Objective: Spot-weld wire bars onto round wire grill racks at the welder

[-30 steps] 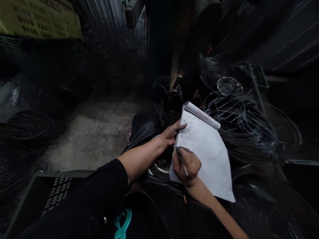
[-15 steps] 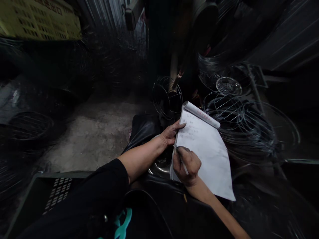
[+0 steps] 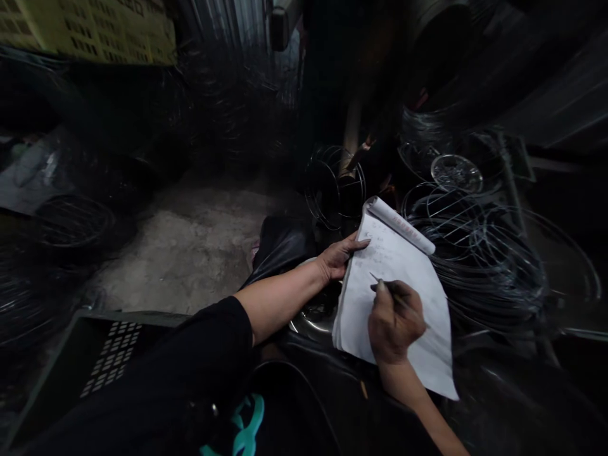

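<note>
A white notepad (image 3: 361, 316) with its top pages rolled back lies tilted in front of me, a few lines of handwriting near its upper left. My left hand (image 3: 338, 256) grips the left edge, thumb on top of the page and the other fingers underneath, mostly hidden. Over the middle of the sheet, my right hand (image 3: 396, 320) is closed around a thin pen (image 3: 376, 278). The pen's tip points up and left towards the written lines; whether it touches the paper I cannot tell.
Coils of wire rings (image 3: 484, 266) are heaped right of the notepad, with a round metal basket (image 3: 456, 173) behind. Beyond the pad stands a machine with a copper-coloured rod (image 3: 351, 136). A green crate (image 3: 85, 316) is at lower left, a yellow crate (image 3: 104, 31) at upper left.
My right hand has moved right, from the pad's left edge to the middle of the page, with the pen still in it. My left hand keeps its hold. The whole view has shifted slightly.
</note>
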Demonstrator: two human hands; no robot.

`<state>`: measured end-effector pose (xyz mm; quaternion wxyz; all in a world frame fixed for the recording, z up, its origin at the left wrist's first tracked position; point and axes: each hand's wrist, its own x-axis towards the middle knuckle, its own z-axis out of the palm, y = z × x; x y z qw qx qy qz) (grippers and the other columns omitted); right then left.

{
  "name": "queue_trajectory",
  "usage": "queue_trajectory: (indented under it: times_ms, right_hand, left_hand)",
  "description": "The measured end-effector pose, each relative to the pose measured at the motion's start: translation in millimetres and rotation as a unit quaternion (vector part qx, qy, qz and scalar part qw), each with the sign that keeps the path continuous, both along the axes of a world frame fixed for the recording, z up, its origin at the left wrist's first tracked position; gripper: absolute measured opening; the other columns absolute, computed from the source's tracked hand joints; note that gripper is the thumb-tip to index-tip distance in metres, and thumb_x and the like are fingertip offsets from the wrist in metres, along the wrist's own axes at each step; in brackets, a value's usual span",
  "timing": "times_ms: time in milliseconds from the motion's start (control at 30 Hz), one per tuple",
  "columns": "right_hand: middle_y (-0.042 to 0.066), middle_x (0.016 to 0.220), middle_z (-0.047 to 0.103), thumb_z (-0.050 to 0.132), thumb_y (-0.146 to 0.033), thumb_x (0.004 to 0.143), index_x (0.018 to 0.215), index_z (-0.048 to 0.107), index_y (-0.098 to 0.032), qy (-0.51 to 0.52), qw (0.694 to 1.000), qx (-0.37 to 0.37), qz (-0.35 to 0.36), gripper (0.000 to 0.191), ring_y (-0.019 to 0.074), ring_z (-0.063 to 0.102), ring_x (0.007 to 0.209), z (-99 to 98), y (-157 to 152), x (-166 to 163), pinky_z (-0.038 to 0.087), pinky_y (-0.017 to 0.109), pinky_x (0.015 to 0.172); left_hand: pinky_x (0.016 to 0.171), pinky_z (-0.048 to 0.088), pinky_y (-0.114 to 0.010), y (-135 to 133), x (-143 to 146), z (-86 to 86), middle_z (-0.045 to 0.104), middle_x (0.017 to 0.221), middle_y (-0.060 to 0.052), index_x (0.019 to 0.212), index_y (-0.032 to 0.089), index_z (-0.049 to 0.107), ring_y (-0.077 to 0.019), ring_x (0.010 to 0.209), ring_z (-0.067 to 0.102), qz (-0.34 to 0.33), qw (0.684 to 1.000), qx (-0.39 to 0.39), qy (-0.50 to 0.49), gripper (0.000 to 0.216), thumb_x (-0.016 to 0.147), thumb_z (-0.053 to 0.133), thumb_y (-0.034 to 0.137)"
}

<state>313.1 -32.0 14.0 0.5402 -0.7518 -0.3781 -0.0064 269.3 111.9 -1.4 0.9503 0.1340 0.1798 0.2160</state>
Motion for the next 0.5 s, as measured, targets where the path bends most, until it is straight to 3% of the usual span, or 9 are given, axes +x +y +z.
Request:
queue_trajectory:
  times_ms: [100,267,400,500]
  right_hand:
    - [0.006,0.078,0.068,0.063,-0.042,0.087,0.089,0.061,-0.016,0.061,0.998,-0.012,0.004,0.026,0.0207,0.067,0.069,1.2,0.1,-0.2,0.054,0.034,0.069]
    - [0.007,0.080,0.068,0.063,-0.045,0.085,0.090,0.063,-0.016,0.032,0.999,-0.035,0.016,0.029,0.0221,0.067,0.073,3.9,0.0,-2.4,0.053,0.037,0.072]
    - [0.007,0.077,0.068,0.063,-0.049,0.083,0.085,0.062,-0.017,0.062,0.997,-0.045,-0.017,0.032,0.0207,0.065,0.069,11.3,5.2,0.0,0.052,0.034,0.068]
    - [0.008,0.080,0.068,0.063,-0.050,0.082,0.083,0.063,-0.017,0.077,0.995,-0.060,0.000,0.034,0.0218,0.065,0.073,12.4,9.7,0.7,0.052,0.035,0.071]
  left_hand:
    - [0.082,0.057,-0.038,0.4,-0.2,-0.4,0.074,0.091,-0.007,0.130,0.019,0.059,-0.0222,0.073,0.072,-0.003,1.000,0.000,-0.005,0.055,0.076,0.062,0.007]
    - [0.076,0.057,-0.034,0.1,0.0,-1.8,0.074,0.091,-0.007,0.130,0.020,0.059,-0.0220,0.073,0.071,-0.005,1.000,-0.005,-0.011,0.058,0.074,0.067,0.008]
    - [0.074,0.056,-0.032,-0.2,1.5,-4.2,0.074,0.092,-0.006,0.131,0.021,0.059,-0.0218,0.074,0.071,-0.004,1.000,0.005,-0.023,0.058,0.074,0.068,0.010]
    - [0.072,0.056,-0.032,-0.2,2.7,-5.8,0.073,0.092,-0.006,0.133,0.021,0.057,-0.0213,0.073,0.071,-0.005,1.000,0.007,-0.024,0.059,0.076,0.065,0.009]
